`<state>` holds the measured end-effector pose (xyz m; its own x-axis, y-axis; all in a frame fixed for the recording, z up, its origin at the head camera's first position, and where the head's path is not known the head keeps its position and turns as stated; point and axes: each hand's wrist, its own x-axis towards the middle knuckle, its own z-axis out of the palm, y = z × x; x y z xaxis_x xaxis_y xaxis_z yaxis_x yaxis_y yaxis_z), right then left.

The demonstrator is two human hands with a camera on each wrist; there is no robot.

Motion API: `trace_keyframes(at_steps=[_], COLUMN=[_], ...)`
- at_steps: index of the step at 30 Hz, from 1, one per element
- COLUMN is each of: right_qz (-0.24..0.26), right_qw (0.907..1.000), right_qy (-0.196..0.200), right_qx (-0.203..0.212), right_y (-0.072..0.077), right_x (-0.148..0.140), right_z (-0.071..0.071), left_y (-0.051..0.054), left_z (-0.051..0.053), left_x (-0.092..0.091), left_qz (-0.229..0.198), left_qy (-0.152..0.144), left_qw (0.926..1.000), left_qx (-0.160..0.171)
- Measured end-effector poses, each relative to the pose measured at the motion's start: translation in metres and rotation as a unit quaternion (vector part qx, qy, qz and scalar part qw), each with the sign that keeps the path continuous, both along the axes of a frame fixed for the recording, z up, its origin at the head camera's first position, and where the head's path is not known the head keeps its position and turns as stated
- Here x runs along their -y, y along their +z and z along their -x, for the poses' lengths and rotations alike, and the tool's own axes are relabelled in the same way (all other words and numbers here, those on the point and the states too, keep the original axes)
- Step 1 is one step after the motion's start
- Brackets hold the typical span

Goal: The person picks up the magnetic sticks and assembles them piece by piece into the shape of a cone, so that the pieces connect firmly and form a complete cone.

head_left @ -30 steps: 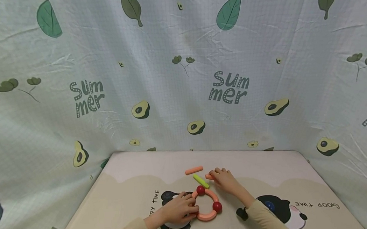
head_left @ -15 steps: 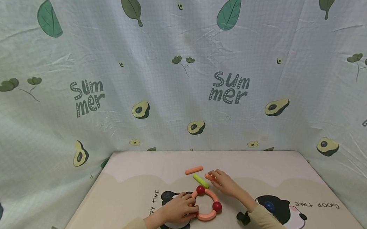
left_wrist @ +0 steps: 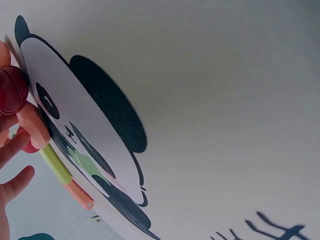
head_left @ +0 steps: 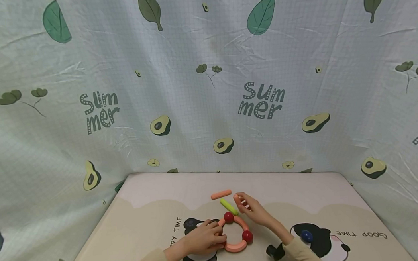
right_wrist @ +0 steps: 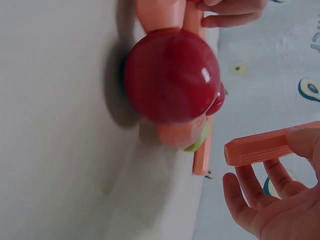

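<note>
In the head view, curved orange rods and red balls (head_left: 247, 236) form a ring of magnetic-style building pieces (head_left: 235, 247) on the patterned mat. My left hand (head_left: 205, 237) holds the ring's left side, partly covering it; in the left wrist view its fingers reach a curved orange rod (left_wrist: 34, 125) beside a red ball (left_wrist: 12, 90). My right hand (head_left: 256, 212) is beyond the ring to the right and pinches a straight orange rod (head_left: 237, 200) between thumb and fingers. The right wrist view has that rod (right_wrist: 260, 148) raised off the mat, its near end pointing left.
A lime-green rod (head_left: 229, 206) lies at the ring's far red ball. Behind it is another straight orange rod (head_left: 221, 194). A blue ball (head_left: 306, 236) sits at the right, near my right forearm. A printed curtain (head_left: 192, 87) rises behind the mat.
My right hand has picked up the orange rod and turned it more upright. Its wrist has shifted slightly left, uncovering more of the blue ball. The left hand and ring stay in place.
</note>
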<state>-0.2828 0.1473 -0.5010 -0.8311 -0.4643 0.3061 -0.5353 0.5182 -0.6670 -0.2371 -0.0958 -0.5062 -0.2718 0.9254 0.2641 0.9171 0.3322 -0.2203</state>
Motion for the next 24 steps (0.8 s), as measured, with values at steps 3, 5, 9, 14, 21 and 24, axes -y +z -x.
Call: trace_keyframes(at_steps=[3,5,9,14,21,24], right_qz=[0.016,0.029,0.059,0.101,0.095,0.1], right_qw=[0.9997,0.999,0.9967,0.9901,0.9851,0.9842], right_qy=[0.002,0.004,0.017,0.029,0.019,0.029], right_qx=[0.02,0.033,0.054,0.092,0.142,0.143], right_y=[0.002,0.004,0.011,0.026,0.038,0.038], right_x=[0.002,0.003,0.007,0.014,0.023,0.025], right_z=[-0.001,-0.002,-0.006,-0.016,-0.021,-0.02], left_y=[-0.001,-0.002,-0.002,-0.003,-0.003,-0.002], left_z=[0.001,0.001,0.001,0.002,0.002,0.001], left_x=[0.0,0.0,0.0,0.001,0.001,0.0], left_qz=[0.002,0.002,0.0,-0.006,-0.008,-0.003], left_qy=[0.001,0.001,-0.002,-0.007,-0.007,-0.002], left_qw=[1.0,1.0,1.0,0.9999,0.9999,1.0], left_qx=[0.001,0.002,0.006,0.005,0.002,0.007])
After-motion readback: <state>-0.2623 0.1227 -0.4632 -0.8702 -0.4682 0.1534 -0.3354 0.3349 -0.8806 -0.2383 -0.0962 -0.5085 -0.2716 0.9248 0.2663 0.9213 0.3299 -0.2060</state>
